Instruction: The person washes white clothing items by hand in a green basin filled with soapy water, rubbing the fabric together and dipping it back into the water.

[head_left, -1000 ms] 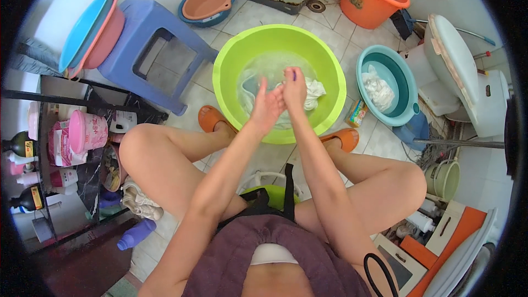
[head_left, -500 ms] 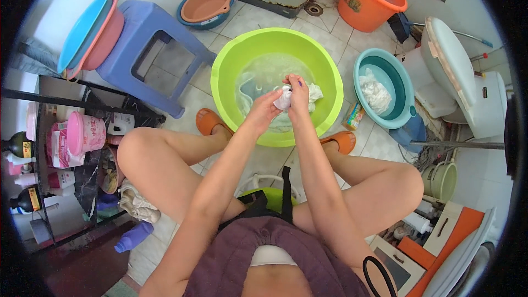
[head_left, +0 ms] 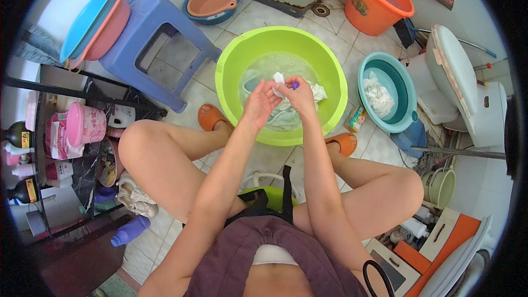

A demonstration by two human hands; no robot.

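Note:
Over a large lime-green basin (head_left: 226, 85), both my hands hold a small wet white cloth (head_left: 279, 79) between them. My left hand (head_left: 260, 105) is palm up, its fingers loosely curled against the cloth. My right hand (head_left: 300, 100) pinches the cloth from the other side. A small purple object (head_left: 295, 85) shows at its fingers; its kind is too small to tell. Below, cloudy water (head_left: 278, 63) fills the bottom of the basin. Pale fabric (head_left: 283, 119) lies soaked in it, and a bunched white cloth (head_left: 319, 93) rests at its right side.
To the right stands a teal basin (head_left: 404, 96) with white cloth (head_left: 378, 96) in water, beside a small packet (head_left: 356, 119). An orange bucket (head_left: 377, 8) is behind. A blue stool (head_left: 146, 38) bearing stacked basins (head_left: 91, 25) stands left, near a black shelf (head_left: 82, 118).
My hands have shifted slightly; the left palm has turned up and loosened. The white cloth now sticks up between the fingers, and the purple object shows more. The whole view has shifted slightly.

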